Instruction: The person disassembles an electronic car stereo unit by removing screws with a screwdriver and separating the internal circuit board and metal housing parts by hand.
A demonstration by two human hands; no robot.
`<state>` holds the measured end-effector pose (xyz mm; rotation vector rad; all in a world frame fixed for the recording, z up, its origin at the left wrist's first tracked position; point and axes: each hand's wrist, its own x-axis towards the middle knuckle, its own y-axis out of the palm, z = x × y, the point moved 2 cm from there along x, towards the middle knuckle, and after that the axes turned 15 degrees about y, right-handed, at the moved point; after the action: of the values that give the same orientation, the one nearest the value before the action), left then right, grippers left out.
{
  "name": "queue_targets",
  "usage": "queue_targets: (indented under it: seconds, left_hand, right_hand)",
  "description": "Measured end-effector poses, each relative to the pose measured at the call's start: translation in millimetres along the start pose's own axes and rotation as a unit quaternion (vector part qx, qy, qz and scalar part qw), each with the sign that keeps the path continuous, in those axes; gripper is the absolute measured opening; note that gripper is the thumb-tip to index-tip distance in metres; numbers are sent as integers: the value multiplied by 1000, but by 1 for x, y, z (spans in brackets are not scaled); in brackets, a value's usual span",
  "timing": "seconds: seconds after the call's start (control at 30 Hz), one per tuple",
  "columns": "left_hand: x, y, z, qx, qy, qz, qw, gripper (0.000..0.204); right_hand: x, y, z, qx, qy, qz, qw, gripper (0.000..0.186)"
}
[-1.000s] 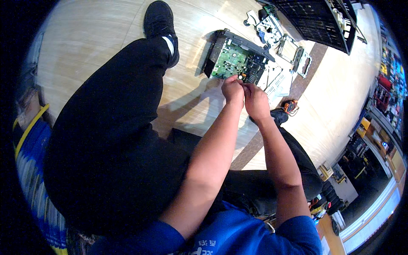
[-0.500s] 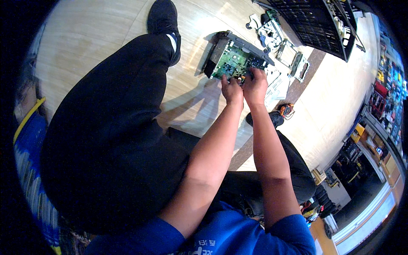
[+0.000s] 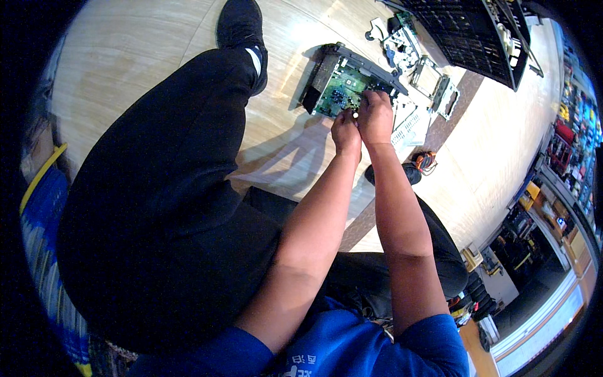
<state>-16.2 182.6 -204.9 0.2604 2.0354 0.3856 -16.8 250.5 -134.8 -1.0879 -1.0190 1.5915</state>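
Note:
A black device housing (image 3: 321,81) lies on the floor with its inside exposed. A green circuit board (image 3: 344,80) with dark and blue parts fills it. My left hand (image 3: 345,131) is at the housing's near edge, fingers drawn together. Beside it, slightly farther in, my right hand (image 3: 377,116) reaches over the board's right corner with fingers curled in. A tiny whitish piece (image 3: 355,115) shows between the two hands, too small to name. Whatever the fingertips grip is hidden by the hands.
Metal frames (image 3: 427,78) and white and blue parts (image 3: 401,50) lie right of the device. A large black slotted panel (image 3: 461,34) stands at the upper right. A bundle of orange and black cable (image 3: 425,163) sits by my right foot. My left shoe (image 3: 239,25) rests at the upper left.
My right hand has shifted slightly up and left over the board, its fingers more curled. My left hand has turned and closed its fingers more. A whitish piece now shows between them.

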Motion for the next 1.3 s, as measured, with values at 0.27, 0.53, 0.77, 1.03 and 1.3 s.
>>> queue_targets:
  seconds: [0.27, 0.53, 0.77, 1.03, 1.3]
  left_hand:
    - [1, -3, 3, 43, -1, -2, 999, 22]
    - [5, -8, 8, 49, -8, 11, 999, 23]
    - [13, -15, 12, 80, 5, 10, 997, 23]
    - [-4, -1, -6, 99, 8, 0, 995, 23]
    - [-6, 3, -13, 77, 29, -4, 997, 24]
  right_hand:
    - [0, 2, -1, 7, 2, 7, 1000, 15]
    - [1, 3, 0, -5, 3, 19, 1000, 15]
    - [3, 2, 10, -32, -6, 39, 999, 16]
    - [9, 7, 3, -76, -19, 32, 996, 8]
    - [9, 9, 4, -88, 9, 42, 995, 15]
